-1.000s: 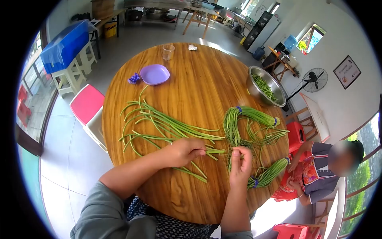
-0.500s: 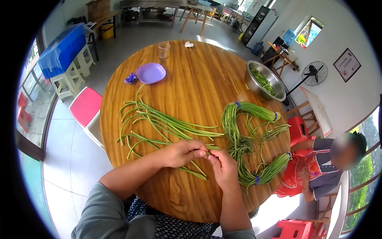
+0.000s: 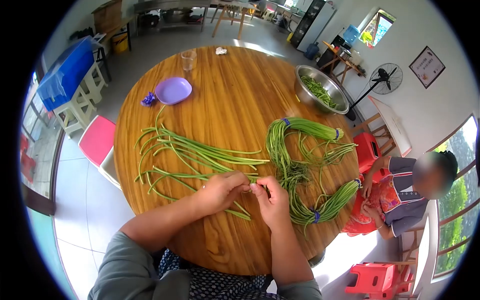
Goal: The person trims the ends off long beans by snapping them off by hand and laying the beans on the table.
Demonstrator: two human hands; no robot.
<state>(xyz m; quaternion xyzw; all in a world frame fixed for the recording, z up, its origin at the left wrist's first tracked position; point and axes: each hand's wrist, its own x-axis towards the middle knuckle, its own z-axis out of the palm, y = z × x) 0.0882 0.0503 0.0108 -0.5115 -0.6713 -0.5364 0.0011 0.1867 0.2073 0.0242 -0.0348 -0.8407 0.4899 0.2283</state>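
Note:
Long green stems (image 3: 200, 152) lie loosely across the left half of the round wooden table (image 3: 225, 250). My left hand (image 3: 223, 192) is closed in a pinch on a green stem over their right ends. Fingertips nearly meeting it, my right hand (image 3: 271, 201) also pinches the stem, most of which the fingers hide. Right of my hands are two bundles of green stems, an upper one (image 3: 310, 127) and a lower one (image 3: 335, 204), tied with blue bands. Their thin tangled ends meet between them.
A steel bowl (image 3: 321, 90) of cut green pieces stands at the back right. A purple dish (image 3: 173, 91), a clear cup (image 3: 189, 60) and white crumpled paper (image 3: 221, 51) are farther back. A person (image 3: 400, 195) sits at the right.
My right hand has moved left from near the bundles to meet my left hand at the stem. The whole view has shifted slightly, with the table now farther left and higher.

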